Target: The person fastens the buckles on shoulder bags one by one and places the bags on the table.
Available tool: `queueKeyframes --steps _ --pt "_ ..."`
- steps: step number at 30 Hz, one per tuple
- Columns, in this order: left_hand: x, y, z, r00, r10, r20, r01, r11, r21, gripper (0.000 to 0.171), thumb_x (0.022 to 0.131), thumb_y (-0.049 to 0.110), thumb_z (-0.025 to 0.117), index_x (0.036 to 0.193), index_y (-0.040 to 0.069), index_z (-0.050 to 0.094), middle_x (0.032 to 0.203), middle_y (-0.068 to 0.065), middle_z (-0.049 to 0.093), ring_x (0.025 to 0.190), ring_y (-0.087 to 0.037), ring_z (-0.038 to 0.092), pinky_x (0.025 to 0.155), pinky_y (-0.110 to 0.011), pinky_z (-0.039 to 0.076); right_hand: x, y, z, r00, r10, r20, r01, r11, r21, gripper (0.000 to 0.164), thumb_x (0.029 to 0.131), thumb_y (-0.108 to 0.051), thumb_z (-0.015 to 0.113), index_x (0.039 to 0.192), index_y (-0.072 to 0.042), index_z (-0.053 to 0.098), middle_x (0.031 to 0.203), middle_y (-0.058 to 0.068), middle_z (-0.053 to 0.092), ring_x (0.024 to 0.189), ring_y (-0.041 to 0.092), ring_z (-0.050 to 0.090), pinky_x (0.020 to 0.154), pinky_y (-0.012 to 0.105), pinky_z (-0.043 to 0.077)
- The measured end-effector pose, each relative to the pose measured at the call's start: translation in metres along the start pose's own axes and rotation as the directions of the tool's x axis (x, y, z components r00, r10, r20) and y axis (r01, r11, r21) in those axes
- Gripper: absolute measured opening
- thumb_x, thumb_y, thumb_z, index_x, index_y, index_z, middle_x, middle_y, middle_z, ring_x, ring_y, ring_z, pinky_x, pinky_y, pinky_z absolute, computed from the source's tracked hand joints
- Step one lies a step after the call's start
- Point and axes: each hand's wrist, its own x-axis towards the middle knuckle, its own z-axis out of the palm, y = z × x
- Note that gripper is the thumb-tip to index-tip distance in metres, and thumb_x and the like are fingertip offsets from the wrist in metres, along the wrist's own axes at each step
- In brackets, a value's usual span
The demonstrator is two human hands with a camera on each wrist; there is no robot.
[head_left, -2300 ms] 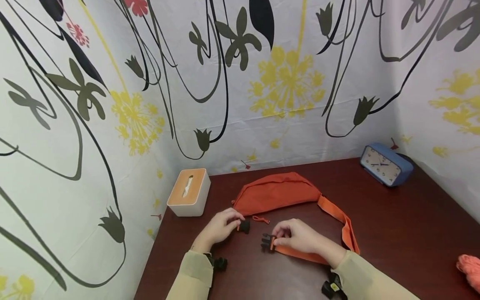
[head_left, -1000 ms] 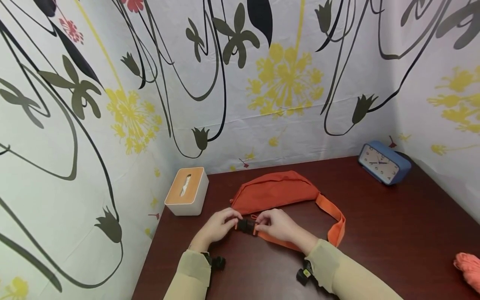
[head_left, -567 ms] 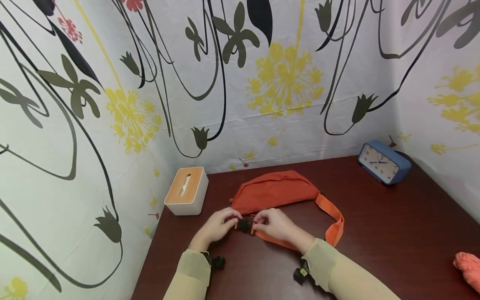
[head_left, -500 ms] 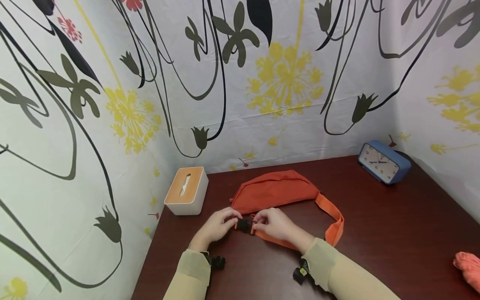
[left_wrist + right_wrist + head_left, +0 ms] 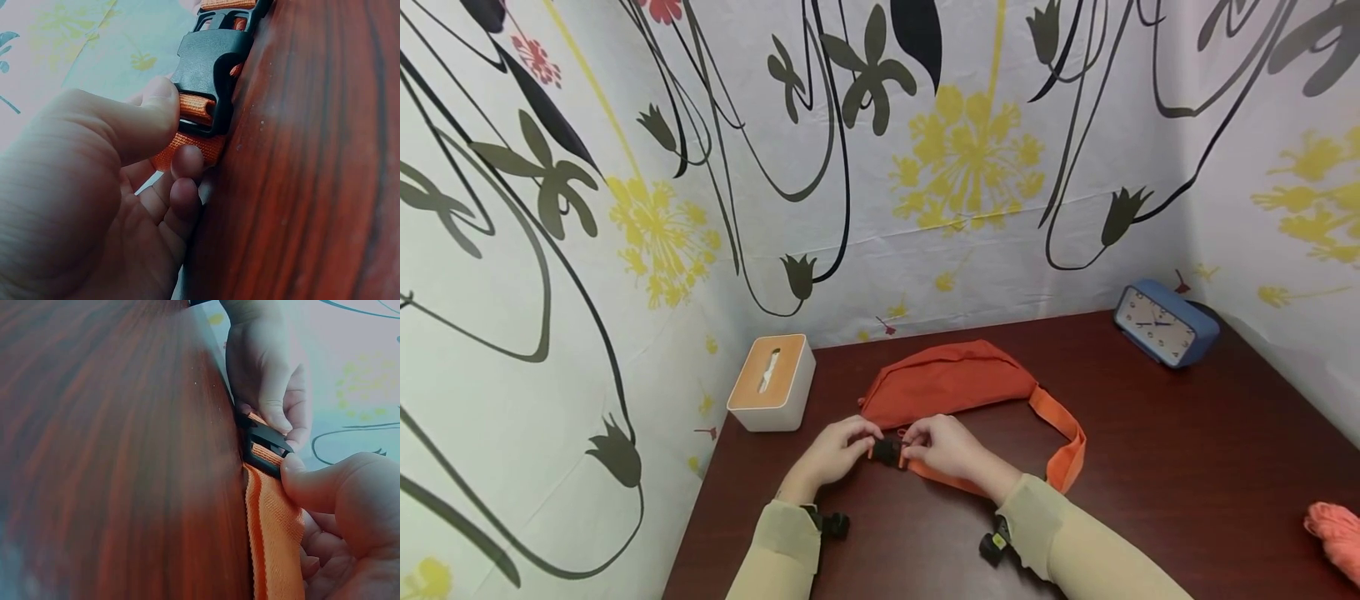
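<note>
Prong half point(image 5: 264, 466) of the black buckle point(image 5: 886, 452) has come leftward with the right hand point(image 5: 950, 446); it stood apart from the socket half point(image 5: 209, 62) earlier, and the two now meet. Cannot tell whether fully seated. Left hand point(image 5: 838, 450) little shifted, its grip clamped on the socket half at the strap end, thumb on the near edge. Right grip clamped on the prong half, thumb against its frame. Buckle low at the worktop point(image 5: 1150, 442), just in front of the red-orange pouch point(image 5: 951, 379). Orange strap point(image 5: 278, 531) loops from right hand to pouch's right end. Tissue box point(image 5: 790, 400) left of pouch; blue clock point(image 5: 1165, 323) back right; coral yarn point(image 5: 1337, 533) at right edge.
</note>
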Motion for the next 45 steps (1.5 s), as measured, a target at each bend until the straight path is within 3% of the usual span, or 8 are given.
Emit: queueKeyframes --steps 8,17,36,45 --pt "-0.003 -0.001 0.002 0.999 0.021 -0.032 -0.022 0.999 -0.036 0.016 0.110 0.020 0.068 0.113 0.033 0.076 0.118 0.009 0.075 0.115 -0.017 0.068 0.104 -0.046 0.055 0.001 -0.001 0.003 1.000 0.003 -0.020 -0.003 1.000 0.011 0.005 0.099 -0.021 0.084 0.097 -0.018 0.080 0.084 -0.009 0.074 0.078 0.006 0.065 0.072 0.027 0.053" --pt "-0.002 0.003 0.000 0.999 -0.003 -0.038 0.001 0.998 -0.061 0.016 0.109 0.016 0.069 0.112 0.030 0.077 0.117 0.007 0.076 0.111 -0.017 0.068 0.102 -0.045 0.054 0.003 -0.002 0.005 0.999 0.029 -0.030 -0.029 0.999 0.016 0.006 0.099 -0.020 0.084 0.095 -0.019 0.079 0.082 -0.009 0.073 0.075 0.006 0.064 0.071 0.027 0.053" --pt "0.001 0.003 0.001 0.998 -0.011 -0.060 0.009 0.999 -0.041 0.016 0.107 0.014 0.070 0.109 0.028 0.078 0.112 0.007 0.076 0.098 -0.014 0.064 0.090 -0.033 0.050 0.006 -0.002 0.011 0.997 0.049 -0.052 -0.048 0.998 0.033 0.007 0.098 -0.018 0.083 0.093 -0.018 0.079 0.082 -0.009 0.074 0.075 0.006 0.065 0.072 0.028 0.054" --pt "0.002 0.002 0.004 0.998 -0.022 -0.058 0.019 0.998 -0.055 0.015 0.108 0.016 0.070 0.108 0.029 0.078 0.111 0.007 0.075 0.099 -0.015 0.063 0.090 -0.035 0.049 0.005 -0.003 0.010 0.996 0.063 -0.061 -0.060 0.997 0.049 0.008 0.098 -0.019 0.084 0.092 -0.018 0.080 0.081 -0.009 0.074 0.076 0.005 0.065 0.073 0.027 0.054"
